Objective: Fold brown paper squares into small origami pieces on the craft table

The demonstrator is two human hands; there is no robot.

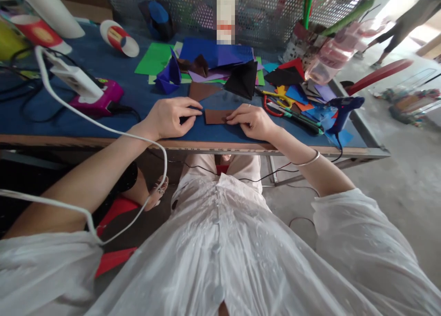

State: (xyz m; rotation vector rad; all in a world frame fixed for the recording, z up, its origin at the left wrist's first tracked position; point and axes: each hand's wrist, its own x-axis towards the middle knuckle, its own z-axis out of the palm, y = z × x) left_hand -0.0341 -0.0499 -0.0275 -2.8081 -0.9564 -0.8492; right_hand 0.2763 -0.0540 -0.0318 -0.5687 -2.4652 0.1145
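Note:
A small brown paper rectangle (pixel 216 116) lies on the blue table (pixel 103 127) near its front edge. My right hand (pixel 253 121) presses on the paper's right end with its fingertips pinched together. My left hand (pixel 172 117) rests just left of the paper, fingers curled, with something dark showing beneath them that I cannot name. Behind it lies a second brown paper piece (pixel 201 90).
Coloured paper sheets and folded shapes (pixel 213 61) fill the table's back. Scissors (pixel 277 102) and a blue glue gun (pixel 342 109) lie to the right. A pink device with a white plug (pixel 93 93) sits left, its white cable crossing my left arm. A person stands at far right.

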